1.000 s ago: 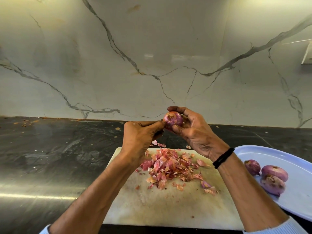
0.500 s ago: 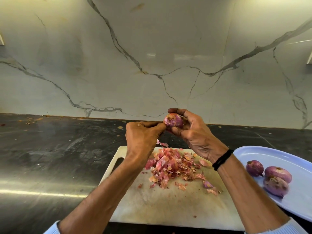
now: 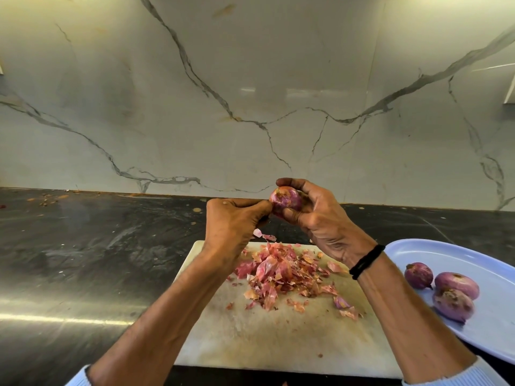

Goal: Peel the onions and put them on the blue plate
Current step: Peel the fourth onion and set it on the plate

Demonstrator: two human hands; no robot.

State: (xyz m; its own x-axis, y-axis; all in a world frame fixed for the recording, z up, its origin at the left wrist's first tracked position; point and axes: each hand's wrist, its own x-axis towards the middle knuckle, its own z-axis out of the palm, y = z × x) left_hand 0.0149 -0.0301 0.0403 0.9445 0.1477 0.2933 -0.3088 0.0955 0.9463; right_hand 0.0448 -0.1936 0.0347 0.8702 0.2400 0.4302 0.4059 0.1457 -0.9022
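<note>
1. Shows one onion (image 3: 287,200) raised at centre frame, above the far edge of the cutting board (image 3: 264,338) and clear of the worktop (image 3: 83,260); purple, with papery skin clinging at its upper left.
2. Shows the right hand (image 3: 326,218) gripping this onion, with fingers (image 3: 295,183) curled over its top and far side and the thumb pressed in from below.
3. Shows the left hand (image 3: 234,221) directly left of the onion, fingers curled toward the palm, thumb and forefinger pinching at the skin on the onion's left side; cannot tell how much skin sits between them.
4. Marks a black wristband (image 3: 366,261) on the right wrist.
5. Locates a heap of peel scraps (image 3: 278,274) on the far half of the board, below both hands, with strays toward the lower right and a few on the worktop just past the board's far edge.
6. Locates the blue plate (image 3: 496,330) at the right edge of the frame, partly cut off, just beside the board; carries three peeled onions (image 3: 457,284) lying close together, the lower two touching.
7. Closes the upper frame with a white marble wall (image 3: 250,79), grey-veined.
</note>
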